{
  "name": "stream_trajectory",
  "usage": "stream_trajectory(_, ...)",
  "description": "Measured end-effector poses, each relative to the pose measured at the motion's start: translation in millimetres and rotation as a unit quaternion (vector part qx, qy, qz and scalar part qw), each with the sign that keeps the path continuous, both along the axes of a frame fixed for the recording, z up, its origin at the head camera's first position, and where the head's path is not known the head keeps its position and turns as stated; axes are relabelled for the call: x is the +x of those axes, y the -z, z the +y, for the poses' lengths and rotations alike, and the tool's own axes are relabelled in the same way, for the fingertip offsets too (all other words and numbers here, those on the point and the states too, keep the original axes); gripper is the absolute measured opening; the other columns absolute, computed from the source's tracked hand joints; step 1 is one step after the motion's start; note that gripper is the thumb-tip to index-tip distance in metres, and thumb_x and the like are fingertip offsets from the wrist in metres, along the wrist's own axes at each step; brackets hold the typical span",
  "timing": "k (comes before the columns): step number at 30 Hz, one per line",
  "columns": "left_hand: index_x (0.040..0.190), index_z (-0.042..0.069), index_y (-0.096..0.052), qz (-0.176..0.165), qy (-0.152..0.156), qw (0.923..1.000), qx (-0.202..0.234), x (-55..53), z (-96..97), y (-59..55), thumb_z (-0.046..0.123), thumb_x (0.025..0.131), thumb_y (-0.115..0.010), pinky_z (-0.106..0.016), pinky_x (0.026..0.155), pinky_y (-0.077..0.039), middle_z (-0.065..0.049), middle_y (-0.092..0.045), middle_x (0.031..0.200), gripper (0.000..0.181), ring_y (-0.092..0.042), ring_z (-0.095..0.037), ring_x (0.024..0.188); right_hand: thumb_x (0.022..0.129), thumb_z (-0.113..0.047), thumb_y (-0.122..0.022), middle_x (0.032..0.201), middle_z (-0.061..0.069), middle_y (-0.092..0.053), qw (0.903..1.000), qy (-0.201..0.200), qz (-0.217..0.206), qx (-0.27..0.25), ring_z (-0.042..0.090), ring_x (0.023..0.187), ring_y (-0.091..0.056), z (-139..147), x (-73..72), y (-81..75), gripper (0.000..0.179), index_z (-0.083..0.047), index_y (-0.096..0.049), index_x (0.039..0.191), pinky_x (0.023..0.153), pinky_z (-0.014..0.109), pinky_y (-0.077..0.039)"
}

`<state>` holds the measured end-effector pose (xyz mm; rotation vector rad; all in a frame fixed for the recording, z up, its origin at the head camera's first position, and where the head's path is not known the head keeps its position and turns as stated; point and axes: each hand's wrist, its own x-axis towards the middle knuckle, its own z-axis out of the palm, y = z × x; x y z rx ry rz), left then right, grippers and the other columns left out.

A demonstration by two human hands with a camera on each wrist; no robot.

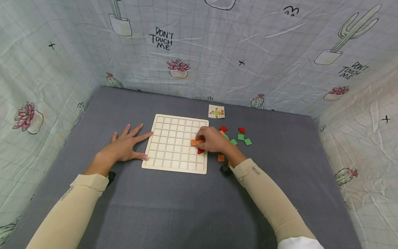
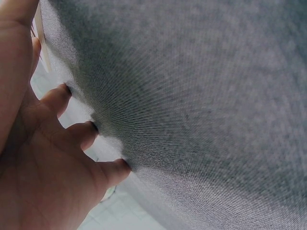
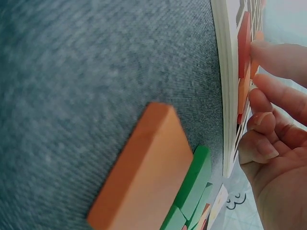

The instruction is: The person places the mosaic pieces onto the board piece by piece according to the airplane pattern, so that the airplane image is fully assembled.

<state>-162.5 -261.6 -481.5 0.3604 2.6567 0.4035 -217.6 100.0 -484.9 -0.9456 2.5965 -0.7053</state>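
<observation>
A pale wooden grid board (image 1: pixel 174 155) lies on the grey table. My right hand (image 1: pixel 212 139) is over its right side, and the thumb and index finger pinch a square orange tile (image 1: pixel 194 142) down on the grid. Close by on the board are another orange tile (image 3: pixel 244 96) and a red rounded piece (image 1: pixel 200 151), partly covered by the hand in the head view. My left hand (image 1: pixel 124 146) rests with spread fingers at the board's left edge, its thumb and index fingertip touching the rim; other fingertips press on the cloth in the left wrist view.
Right of the board lie several loose green tiles (image 1: pixel 240 137), red rounded pieces (image 1: pixel 242 130) and orange tiles (image 1: pixel 221 158). A small pattern card (image 1: pixel 216 111) lies behind the board. A printed curtain (image 1: pixel 199 52) surrounds the table.
</observation>
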Motion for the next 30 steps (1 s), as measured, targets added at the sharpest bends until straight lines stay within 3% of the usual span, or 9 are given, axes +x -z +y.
stream_trajectory(13,0.167,0.037,-0.024,-0.003,0.002,0.9999,0.01,-0.7,-2.9,3.6,0.069,0.082,-0.074,-0.086,0.114,-0.002,-0.014,0.0,0.178,0.103,0.006,-0.057,0.159,0.091,-0.02,-0.082,0.098,0.006,-0.068,0.9998,0.019,-0.002,0.01,0.017,0.084,-0.058,-4.0,1.5,-0.2,0.022,-0.006,-0.076,0.106,0.076,0.029,-0.049)
stream_trajectory(30,0.167,0.037,-0.023,-0.012,-0.001,0.9998,0.014,-2.6,-2.1,2.0,0.07,0.082,-0.075,-0.085,0.114,0.0,-0.013,0.001,0.178,0.104,0.007,-0.056,0.159,0.092,-0.013,-0.078,0.106,0.009,-0.07,0.9995,0.008,-0.004,-0.03,0.019,0.088,-0.059,-5.1,1.0,4.0,0.022,-0.005,-0.076,0.113,0.081,0.032,-0.051)
